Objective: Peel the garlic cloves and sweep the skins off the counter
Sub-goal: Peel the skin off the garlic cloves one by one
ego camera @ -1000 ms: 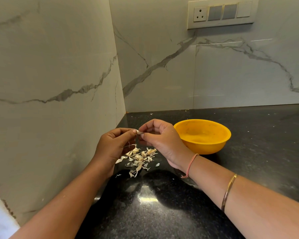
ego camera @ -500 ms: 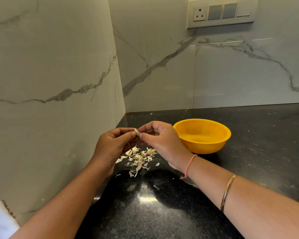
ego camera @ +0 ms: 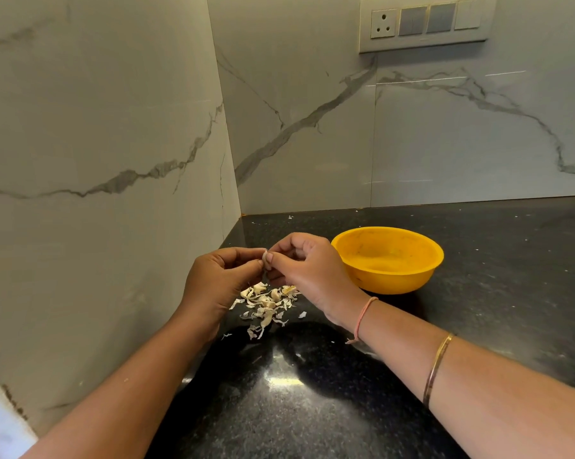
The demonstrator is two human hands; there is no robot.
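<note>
your left hand (ego camera: 219, 279) and right hand (ego camera: 309, 273) raised over the black speckled stone worktop (ego camera: 494, 309), both grips pinching one small pale garlic clove (ego camera: 265, 259). held there, you likely let peel fall onto the heap of papery off-white skins (ego camera: 266, 306) directly below. round yellow plastic bowl (ego camera: 392, 279) just beside your right hand, probably for peeled cloves. no readable writing; grey wall switch plate (ego camera: 425, 24) unmarked.

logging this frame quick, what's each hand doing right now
Left hand: fingertips pinch the garlic clove.
Right hand: fingertips pinch the same garlic clove.
</note>
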